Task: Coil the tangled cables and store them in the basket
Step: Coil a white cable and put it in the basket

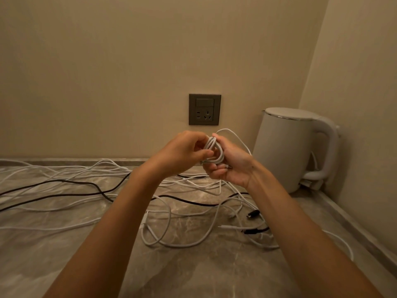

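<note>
Fig. 1. Your left hand (184,152) and right hand (231,166) meet in the air above the surface (193,276), fingertips almost touching, with a small white cable coil (213,150) held between them. Your left hand has its fingers curled, thumb and fingertips pinching the near side of the coil. Your right hand is turned palm towards you, its fingers curled round the coil's lower turns. From the top of the coil a free length of the same white cable arcs over your right hand and drops behind the right wrist. Below both hands and stretching far to the left of your left hand, loose white cables (90,167) lie spread and crossed on the surface. A black cable (194,203) winds through them beneath your forearms. Below your right forearm lie several connector ends (253,215), black and white. To the right of your right hand, a white kettle (287,151) stands in the corner. Just above and behind both hands a grey wall socket (204,109) is set in the wall
</note>
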Available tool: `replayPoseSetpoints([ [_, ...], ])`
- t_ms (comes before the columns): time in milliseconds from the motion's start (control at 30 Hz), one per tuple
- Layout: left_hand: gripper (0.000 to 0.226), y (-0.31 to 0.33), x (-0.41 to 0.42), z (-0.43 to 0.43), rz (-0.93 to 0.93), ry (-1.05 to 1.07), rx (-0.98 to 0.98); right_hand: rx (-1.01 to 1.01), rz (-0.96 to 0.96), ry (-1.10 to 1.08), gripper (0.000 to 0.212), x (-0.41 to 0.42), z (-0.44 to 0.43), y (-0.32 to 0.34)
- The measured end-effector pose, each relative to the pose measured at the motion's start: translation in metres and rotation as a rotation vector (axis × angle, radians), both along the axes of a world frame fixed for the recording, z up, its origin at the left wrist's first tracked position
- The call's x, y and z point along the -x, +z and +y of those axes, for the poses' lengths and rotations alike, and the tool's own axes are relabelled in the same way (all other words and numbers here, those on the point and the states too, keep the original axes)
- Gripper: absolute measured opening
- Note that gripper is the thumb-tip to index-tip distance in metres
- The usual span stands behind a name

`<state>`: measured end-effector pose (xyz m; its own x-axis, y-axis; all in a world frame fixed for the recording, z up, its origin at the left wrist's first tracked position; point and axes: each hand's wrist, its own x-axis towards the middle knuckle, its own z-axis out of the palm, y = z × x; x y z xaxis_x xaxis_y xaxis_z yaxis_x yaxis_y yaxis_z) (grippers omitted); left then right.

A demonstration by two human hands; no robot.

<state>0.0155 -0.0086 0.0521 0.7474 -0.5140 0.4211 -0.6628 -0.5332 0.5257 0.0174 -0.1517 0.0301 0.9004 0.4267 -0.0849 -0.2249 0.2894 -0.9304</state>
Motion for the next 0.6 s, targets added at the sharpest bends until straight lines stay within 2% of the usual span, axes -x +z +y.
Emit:
replayPoseSetpoints([
  [133,0.024,0.002,-0.001,0.006,0.062,-0.022,-0.041,0.041,0.013,-0.012,0.05,-0.001,0.003,-0.003],
  [233,0.026,0.001,0.001,0.005,0.024,0.011,-0.073,0.075,0.01,-0.036,0.051,-0.002,0.004,-0.004],
  [433,0.012,-0.007,0.001,-0.001,0.012,0.108,-0.07,0.094,0.018,-0.084,0.048,-0.002,0.005,-0.005],
  [600,0.013,-0.014,-0.001,-0.008,0.051,0.181,-0.028,0.156,0.014,-0.067,0.048,-0.004,0.004,-0.007],
])
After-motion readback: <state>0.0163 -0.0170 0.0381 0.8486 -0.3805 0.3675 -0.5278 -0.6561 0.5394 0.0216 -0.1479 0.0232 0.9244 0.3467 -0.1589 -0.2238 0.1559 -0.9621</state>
